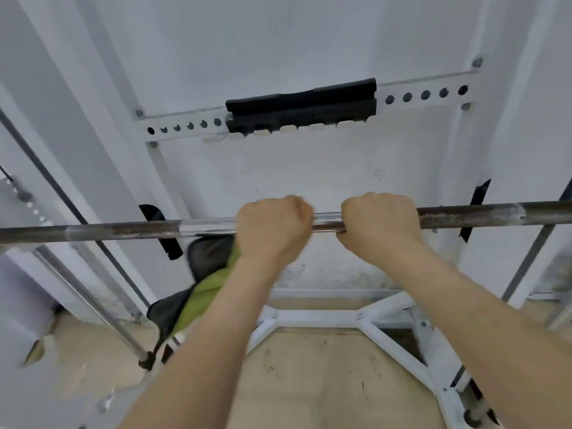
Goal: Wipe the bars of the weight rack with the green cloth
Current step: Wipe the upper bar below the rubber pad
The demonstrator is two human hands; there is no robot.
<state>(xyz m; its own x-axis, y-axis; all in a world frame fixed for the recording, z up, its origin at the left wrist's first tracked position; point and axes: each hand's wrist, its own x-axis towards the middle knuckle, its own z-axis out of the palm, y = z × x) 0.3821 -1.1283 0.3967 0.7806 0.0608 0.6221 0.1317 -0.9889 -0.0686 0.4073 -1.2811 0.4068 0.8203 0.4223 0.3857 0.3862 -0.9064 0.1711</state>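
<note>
A long steel barbell bar (464,216) runs across the view, rusty toward both ends and shiny in the middle. My left hand (272,229) is closed over the bar near its middle, and the green cloth (207,292) hangs down from under that hand, blurred, with a dark patch beside it. My right hand (379,224) grips the bare bar just to the right, a short gap apart from the left. Both forearms reach up from the bottom of the view.
Behind the bar is a white wall with the rack's white perforated crossbar (424,95) and a black pad (301,105). Black hooks (162,230) hold the bar. White base struts (318,314) lie on the tan floor. A slanted guide rod (93,305) stands left.
</note>
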